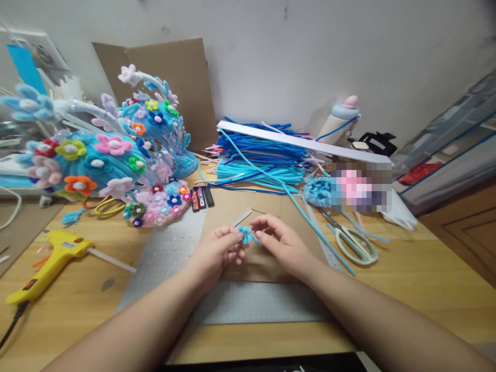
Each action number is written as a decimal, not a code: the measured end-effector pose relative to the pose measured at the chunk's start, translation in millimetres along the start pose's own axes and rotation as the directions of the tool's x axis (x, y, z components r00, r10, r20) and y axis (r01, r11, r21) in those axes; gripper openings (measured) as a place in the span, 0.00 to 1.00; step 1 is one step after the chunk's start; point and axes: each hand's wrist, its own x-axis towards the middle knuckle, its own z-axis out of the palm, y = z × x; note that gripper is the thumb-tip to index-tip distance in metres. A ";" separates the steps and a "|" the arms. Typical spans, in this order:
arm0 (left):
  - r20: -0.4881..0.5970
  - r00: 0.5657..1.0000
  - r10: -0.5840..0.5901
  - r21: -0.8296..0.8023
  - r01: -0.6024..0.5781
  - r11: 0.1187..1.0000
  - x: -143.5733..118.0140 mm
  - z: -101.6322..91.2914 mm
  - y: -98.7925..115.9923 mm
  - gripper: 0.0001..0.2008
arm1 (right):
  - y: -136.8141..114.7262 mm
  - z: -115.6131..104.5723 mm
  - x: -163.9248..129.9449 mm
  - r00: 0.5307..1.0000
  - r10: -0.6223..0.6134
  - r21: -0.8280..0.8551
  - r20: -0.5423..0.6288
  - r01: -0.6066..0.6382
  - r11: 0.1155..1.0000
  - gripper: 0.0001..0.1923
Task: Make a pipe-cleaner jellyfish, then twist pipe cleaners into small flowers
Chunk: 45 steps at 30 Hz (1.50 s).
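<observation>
We pinch a small blue pipe-cleaner flower [245, 235] between our left hand [217, 251] and right hand [279, 242], fingers closed on it; the yellow glue gun [50, 264] label on the counter [418, 274] is unreadable.

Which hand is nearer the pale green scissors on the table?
Right. The right hand is just left of the pale green scissors, pinching a small blue pipe-cleaner flower; the left hand is farther left.

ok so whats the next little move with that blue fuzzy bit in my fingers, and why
Probably one more small bend of the light blue pipe cleaner piece. Both the left hand and right hand pinch it between their fingertips above the cardboard sheet, and it looks only partly curled into a petal shape.
</observation>
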 end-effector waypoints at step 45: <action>0.219 0.973 -0.076 -0.233 0.128 0.964 -3.8 -0.3 -0.6 0.09 | -3.4 0.3 -8.6 0.905 -0.424 -0.194 -0.037 0.409 0.892 0.04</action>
